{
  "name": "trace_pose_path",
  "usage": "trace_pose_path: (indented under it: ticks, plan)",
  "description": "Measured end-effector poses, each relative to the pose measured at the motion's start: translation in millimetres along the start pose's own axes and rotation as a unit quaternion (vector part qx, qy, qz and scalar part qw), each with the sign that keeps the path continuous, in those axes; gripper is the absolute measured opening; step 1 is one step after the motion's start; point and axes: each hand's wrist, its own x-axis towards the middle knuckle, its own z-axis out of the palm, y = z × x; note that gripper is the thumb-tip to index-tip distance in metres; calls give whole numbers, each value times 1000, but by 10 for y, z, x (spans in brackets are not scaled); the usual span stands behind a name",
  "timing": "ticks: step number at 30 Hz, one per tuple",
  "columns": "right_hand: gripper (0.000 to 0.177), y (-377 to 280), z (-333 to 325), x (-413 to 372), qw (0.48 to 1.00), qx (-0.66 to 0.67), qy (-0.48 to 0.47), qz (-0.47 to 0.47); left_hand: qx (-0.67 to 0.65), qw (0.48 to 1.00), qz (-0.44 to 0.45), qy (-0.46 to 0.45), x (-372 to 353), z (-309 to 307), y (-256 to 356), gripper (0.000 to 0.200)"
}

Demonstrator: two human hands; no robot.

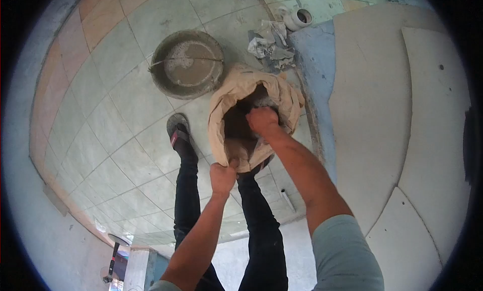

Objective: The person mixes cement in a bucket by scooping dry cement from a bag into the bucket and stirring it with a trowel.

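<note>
On the tiled floor (126, 105), bag (220, 125) open at top, left hand (223, 178) gripping its near rim, right hand (262, 121) curled inside the mouth, can't tell what it grips. Bucket (158, 77) with wet grey mix just beside bag, toward the floor's far edge; crumpled scraps (271, 47) and white pipe (298, 19) beyond, by the blue strip (317, 64) at the floor's right edge.

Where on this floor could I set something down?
Best bet: the wide stretch of tiled floor left of the bucket and sandaled left foot. It's crowded around the paper bag, between bucket, scraps and feet.
</note>
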Motion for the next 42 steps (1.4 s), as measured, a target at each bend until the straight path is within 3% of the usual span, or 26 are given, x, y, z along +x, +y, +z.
trace_pose_path:
  ticks: [3, 4, 9, 13, 17, 21, 24, 27, 30, 34, 37, 39, 42]
  plan:
    - [25, -86, -15, -121, 999, 45, -1, 20, 3, 999, 38, -12, 84, -84, 57, 37]
    - [25, -72, -82, -142, 1000, 26, -12, 9, -35, 999, -3, -31, 101, -111, 92, 36]
    - [24, 4, -758, -150, 994, -71, -75, -18, 1, 999, -6, -50, 109, -214, 52, 37]
    - [24, 44, -573, 50, 991, -88, -85, -54, -2, 998, -10, -59, 115, -174, 66, 37]
    - [24, 15, 156, 266, 997, -40, -28, -64, -8, 998, -9, -64, 71, -211, 134, 36]
    - [24, -9, 138, 142, 993, -1, -12, -115, -33, 996, -7, -80, 177, -228, 121, 31]
    - [25, -24, 272, 287, 996, 23, -46, -78, -34, 995, -23, -87, 240, -323, 44, 30]
    - [31, 217, 550, 231, 981, 116, 93, -126, -31, 994, -23, -98, 201, -311, 36, 32]
    - [36, 221, 148, 256, 988, 66, -97, -99, 18, 992, -35, -120, 259, -323, 72, 44]
    - [41, 343, -162, -111, 987, 90, -56, -117, 49, 980, -22, -194, -19, -652, 237, 57]
    - [43, 528, -443, -419, 990, 82, -46, -109, 35, 988, 87, -119, -322, -1051, -218, 51]
    - [45, 588, -805, -714, 990, 79, -59, -98, 74, 991, 36, -101, -592, -1451, -474, 47]
    - [46, 698, -1049, -1159, 991, 114, -35, -60, 232, 967, 98, -49, -1138, -1948, -726, 52]
